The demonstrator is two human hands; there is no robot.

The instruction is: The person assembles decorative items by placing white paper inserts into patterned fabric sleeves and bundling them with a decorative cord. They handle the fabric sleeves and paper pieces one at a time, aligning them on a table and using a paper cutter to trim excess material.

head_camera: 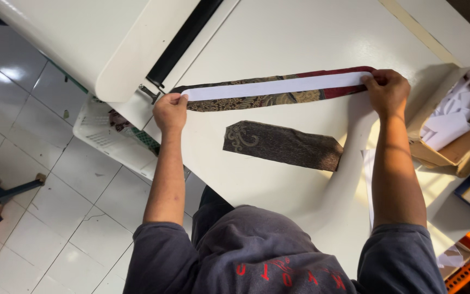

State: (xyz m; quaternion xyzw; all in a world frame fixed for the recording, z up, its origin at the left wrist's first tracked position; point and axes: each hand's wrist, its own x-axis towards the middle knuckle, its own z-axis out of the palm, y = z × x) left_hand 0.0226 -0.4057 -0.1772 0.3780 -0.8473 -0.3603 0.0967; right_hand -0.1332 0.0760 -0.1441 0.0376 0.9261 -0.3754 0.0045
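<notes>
A long narrow strip of patterned dark fabric [257, 101] with a red end lies on the white table [278, 32]. A white strip [278, 86] lies along its top. My left hand [169, 110] pinches the strips' left end near the press machine. At the red right end, my right hand [387, 90] presses down on both strips. A second, shorter piece of dark patterned fabric [284, 145] lies flat on the table just below, between my arms.
A cream press machine [99, 38] with a black strip sits at the table's upper left. A cardboard box [452, 147] of white cut pieces stands at the right. A white plastic basket [110, 136] sits below the table's left edge on the tiled floor.
</notes>
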